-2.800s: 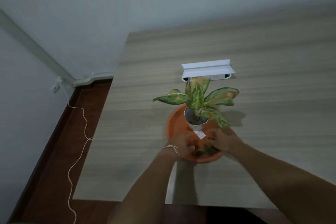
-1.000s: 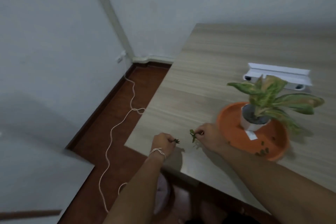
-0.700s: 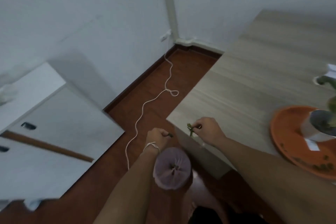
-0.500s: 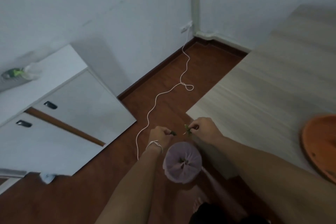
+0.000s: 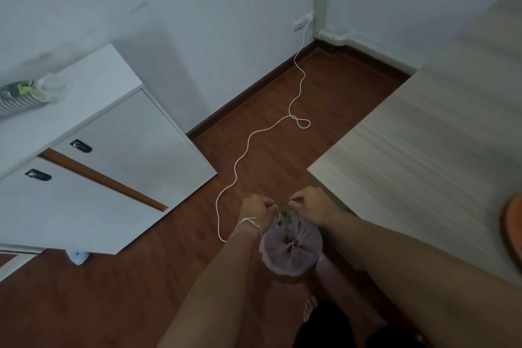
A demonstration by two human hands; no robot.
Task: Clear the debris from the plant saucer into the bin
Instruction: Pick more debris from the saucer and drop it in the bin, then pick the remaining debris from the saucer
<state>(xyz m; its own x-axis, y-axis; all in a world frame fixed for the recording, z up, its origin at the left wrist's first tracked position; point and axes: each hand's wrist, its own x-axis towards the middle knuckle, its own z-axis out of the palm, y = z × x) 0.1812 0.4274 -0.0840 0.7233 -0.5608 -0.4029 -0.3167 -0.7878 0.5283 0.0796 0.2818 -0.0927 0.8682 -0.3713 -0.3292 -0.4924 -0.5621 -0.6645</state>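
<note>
A white cabinet fills the left of the frame, and a wooden table the right, with the orange saucer at its right edge. Low in the centre stands the bin with a pale liner. Above it the left hand and right hand are curled narrow, and debris falls between them towards the bin.

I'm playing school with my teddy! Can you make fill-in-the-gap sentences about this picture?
1. Both hands, left hand and right hand, are above the ____.
2. The bin stands on the ____.
3. The white cord runs up to the ____ socket.
4. Bits of debris are ____ in colour.

Answers: bin; floor; wall; green
</note>
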